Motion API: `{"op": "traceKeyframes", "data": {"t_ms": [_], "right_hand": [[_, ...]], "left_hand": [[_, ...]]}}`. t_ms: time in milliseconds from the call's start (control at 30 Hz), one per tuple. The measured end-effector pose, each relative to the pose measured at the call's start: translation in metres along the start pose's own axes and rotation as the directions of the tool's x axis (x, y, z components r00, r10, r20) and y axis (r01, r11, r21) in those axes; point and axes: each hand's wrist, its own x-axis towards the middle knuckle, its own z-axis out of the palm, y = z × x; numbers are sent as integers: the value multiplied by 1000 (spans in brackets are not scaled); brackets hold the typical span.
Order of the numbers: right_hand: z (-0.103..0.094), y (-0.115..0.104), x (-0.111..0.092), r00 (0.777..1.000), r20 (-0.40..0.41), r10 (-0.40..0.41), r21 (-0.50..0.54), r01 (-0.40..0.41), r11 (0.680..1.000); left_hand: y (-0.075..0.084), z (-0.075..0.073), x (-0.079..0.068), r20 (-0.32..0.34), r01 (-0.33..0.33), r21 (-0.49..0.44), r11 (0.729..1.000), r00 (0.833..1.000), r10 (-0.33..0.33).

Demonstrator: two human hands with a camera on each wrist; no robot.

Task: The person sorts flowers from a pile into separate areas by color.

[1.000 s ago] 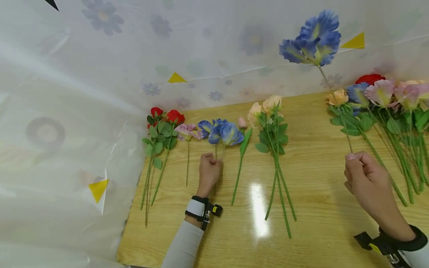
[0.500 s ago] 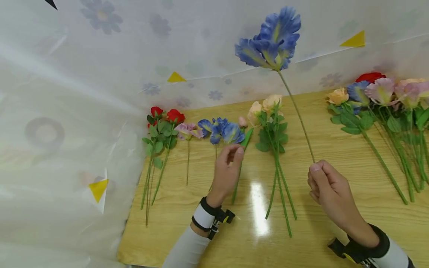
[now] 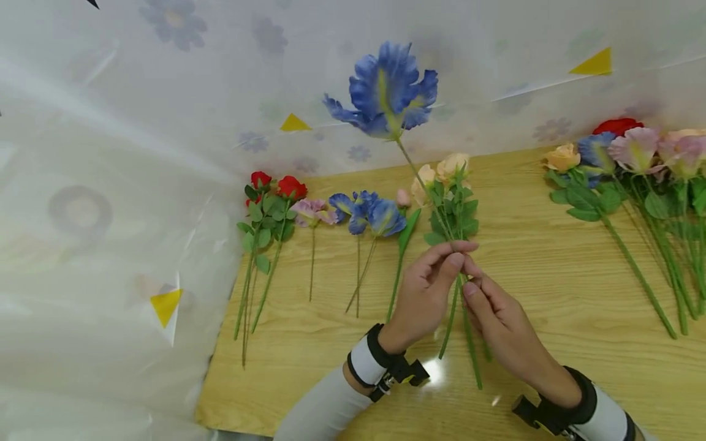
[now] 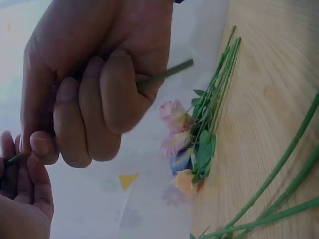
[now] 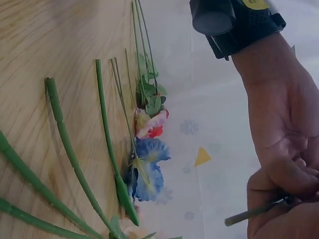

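The wooden table (image 3: 521,211) looks glossy, the blue petals (image 3: 388,89) cloth-like.

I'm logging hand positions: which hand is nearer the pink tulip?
Left. The left hand is just right of the pink tulip; the right hand is farther right, beyond the left hand.

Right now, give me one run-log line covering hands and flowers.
blue flower: held, bloom uppermost; left hand: holds its stem; right hand: grips stem lower; peach roses: lying on table
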Motion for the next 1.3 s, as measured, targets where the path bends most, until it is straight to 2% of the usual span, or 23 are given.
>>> {"op": "traceKeyframes", "data": {"t_ms": [133, 200, 300, 367, 500, 633, 800, 933, 1033, 1200, 1300], "right_hand": [[-4, 0, 0, 996, 74, 43, -69, -38, 997], [-8, 0, 0, 994, 103, 46, -137, -31, 990], [-18, 3, 0, 989, 129, 67, -255, -32, 966], [-27, 6, -1, 990, 115, 78, -346, -34, 937], [-52, 9, -6, 994, 12, 108, -470, -89, 878], [-81, 8, -12, 988, -83, 130, -532, -154, 833], [-113, 11, -19, 963, -227, 143, -601, -254, 758], [-137, 17, -27, 926, -351, 135, -629, -341, 699], [-151, 22, -32, 903, -416, 105, -646, -374, 665], [-168, 35, -41, 880, -471, 59, -670, -400, 626], [-176, 52, -49, 865, -487, 119, -666, -456, 590]], "left_hand": [[-1, -4, 1, -34, -75, -3, 997, 997, 75], [-2, -8, 1, -46, -110, -49, 993, 993, 108], [-3, -16, 1, -85, -124, -112, 986, 990, 115], [-4, -23, 0, -120, -122, -126, 984, 987, 107], [-4, -40, -3, -203, -135, 12, 991, 970, 135], [-7, -57, -13, -294, -118, 179, 977, 941, 168], [-14, -75, -23, -379, -42, 247, 968, 915, 137], [-20, -87, -27, -416, 29, 275, 961, 905, 92], [-28, -95, -32, -436, 98, 299, 949, 899, 44], [-43, -104, -42, -466, 246, 379, 892, 884, -46], [-55, -110, -49, -495, 334, 404, 851, 862, -104]]}}
